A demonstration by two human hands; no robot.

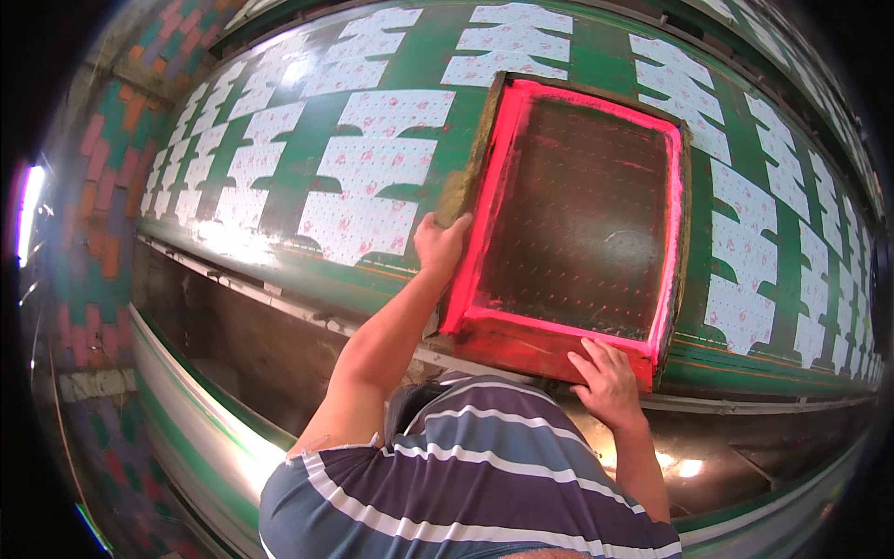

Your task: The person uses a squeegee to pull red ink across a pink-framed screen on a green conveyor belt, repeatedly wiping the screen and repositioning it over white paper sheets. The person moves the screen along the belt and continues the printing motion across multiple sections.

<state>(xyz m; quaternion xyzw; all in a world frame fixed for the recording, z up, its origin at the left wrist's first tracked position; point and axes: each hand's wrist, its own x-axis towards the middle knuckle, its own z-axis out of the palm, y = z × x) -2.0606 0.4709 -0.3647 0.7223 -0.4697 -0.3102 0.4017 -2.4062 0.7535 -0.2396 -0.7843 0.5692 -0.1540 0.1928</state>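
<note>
A rectangular screen-printing frame [675, 233] lies over the green table, its dark mesh [582, 224] bordered by bright pink-red ink. My left hand [441, 242] is closed round the frame's left side, beside a yellowish-brown piece [453, 197] on that edge. At the near side, right of the middle, my right hand [607, 380] holds the ink-smeared lower rail with its fingers bent over it. The frame hides whatever lies directly beneath it. White floral-patterned cut fabric pieces [372, 177] lie flat to the left, and similar patterned pieces [742, 252] to the right.
The long green table [424, 56] carries rows of patterned pieces along its length. A pale rail [270, 296] follows its near edge, close to my body. Behind me runs another green surface [200, 438]. Coloured paving blocks [102, 186] cover the floor at left.
</note>
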